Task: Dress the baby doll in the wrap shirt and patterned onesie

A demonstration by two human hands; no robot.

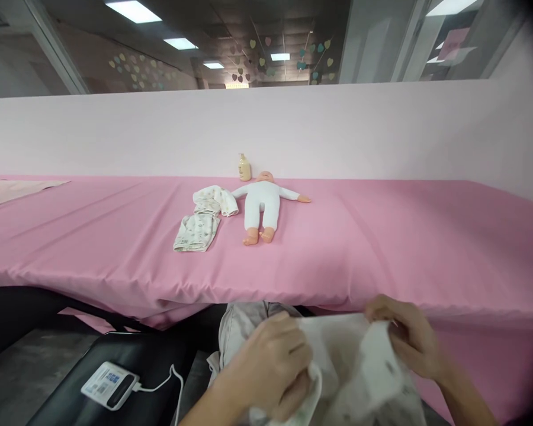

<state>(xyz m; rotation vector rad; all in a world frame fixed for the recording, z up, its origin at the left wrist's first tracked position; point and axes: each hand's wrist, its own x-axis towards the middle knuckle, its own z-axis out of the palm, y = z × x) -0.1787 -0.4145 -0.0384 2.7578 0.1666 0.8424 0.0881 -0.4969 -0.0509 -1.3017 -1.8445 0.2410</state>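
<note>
Below the table's front edge, my left hand (273, 367) and my right hand (408, 340) both grip a white patterned cloth (359, 373), fingers curled into its folds. Farther off on the pink table (382, 236) a baby doll (262, 204) in a white suit lies on its back, feet toward me. Next to the doll's left side lie two pieces of white patterned baby clothing (204, 216). A small cream bottle (244, 167) stands behind the doll's head by the pink wall.
A black seat at lower left carries a white power bank (109, 384) with a white cable (164, 381). A pale sheet (9, 190) lies at the table's far left end. A pink partition runs behind the table.
</note>
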